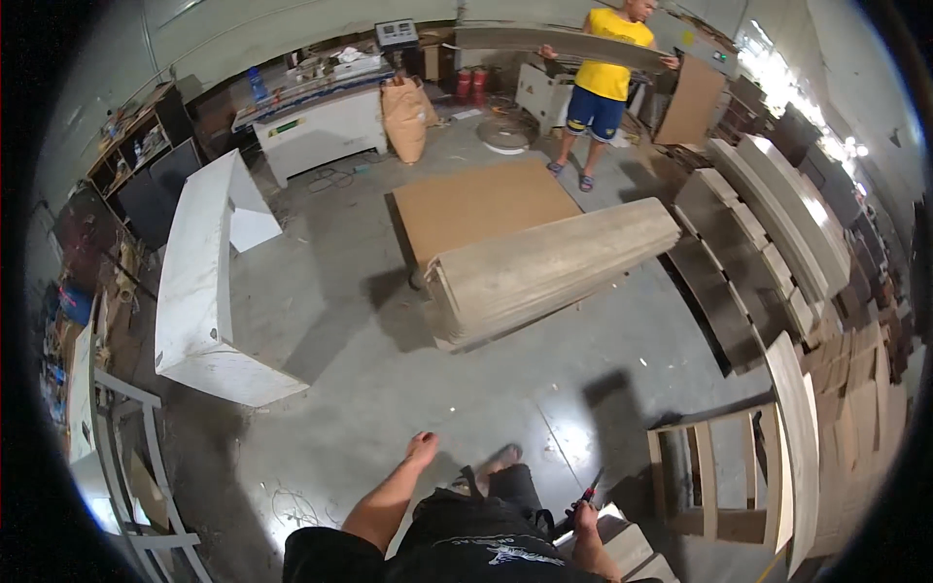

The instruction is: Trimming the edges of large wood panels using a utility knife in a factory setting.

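Observation:
My right hand (pixel 586 521), low and right of the middle, is wrapped round a slim dark hand tool (pixel 589 492) with red on its handle. Its exact kind is too small to make out. In front of my body hangs my left hand (pixel 422 448), its fingers curled in and nothing visible in them; it touches nothing. Ahead of both hands, a long stack of pale wood-coloured panels (pixel 554 267) lies at a slant on the floor. Beyond the stack is a flat brown board (pixel 486 204). Beside my right forearm are some pale boards (pixel 627 544).
A white U-shaped panel frame (pixel 194 282) stands left. At the back, a person in a yellow top (pixel 612 58) carries a long board (pixel 554 44) near a white machine (pixel 321 131). Stacked panels (pixel 758 233) line the right side; a wooden frame (pixel 714 476) stands nearer.

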Tool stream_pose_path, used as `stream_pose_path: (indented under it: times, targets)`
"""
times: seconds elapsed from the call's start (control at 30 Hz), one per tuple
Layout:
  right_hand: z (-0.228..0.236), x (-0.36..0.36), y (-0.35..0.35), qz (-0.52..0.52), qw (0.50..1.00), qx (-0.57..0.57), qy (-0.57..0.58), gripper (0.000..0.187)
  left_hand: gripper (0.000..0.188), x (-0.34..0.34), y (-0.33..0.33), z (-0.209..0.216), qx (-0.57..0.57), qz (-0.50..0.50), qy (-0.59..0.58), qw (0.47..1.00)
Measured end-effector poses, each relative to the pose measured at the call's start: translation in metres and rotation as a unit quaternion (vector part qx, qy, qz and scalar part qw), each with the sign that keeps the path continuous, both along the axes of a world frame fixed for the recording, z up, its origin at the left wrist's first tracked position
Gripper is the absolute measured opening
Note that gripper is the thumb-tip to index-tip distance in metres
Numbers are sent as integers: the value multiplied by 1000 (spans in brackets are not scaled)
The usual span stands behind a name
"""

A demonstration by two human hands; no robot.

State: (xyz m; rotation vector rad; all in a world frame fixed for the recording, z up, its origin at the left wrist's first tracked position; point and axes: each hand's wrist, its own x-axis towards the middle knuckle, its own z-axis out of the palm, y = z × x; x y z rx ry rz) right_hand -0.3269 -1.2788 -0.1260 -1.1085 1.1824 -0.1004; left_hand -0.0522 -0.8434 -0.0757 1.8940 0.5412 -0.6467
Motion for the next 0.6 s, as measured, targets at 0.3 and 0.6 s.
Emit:
stream_pose_path:
  times: [0.3,0.6]
  targets:
    - [-70,174,-47,102,989,83,70,31,39,-1,61,-50,270,-356,77,891]
    - [89,578,-44,272,954,-122,37,37,37,195,6,-28,52,131,176,974]
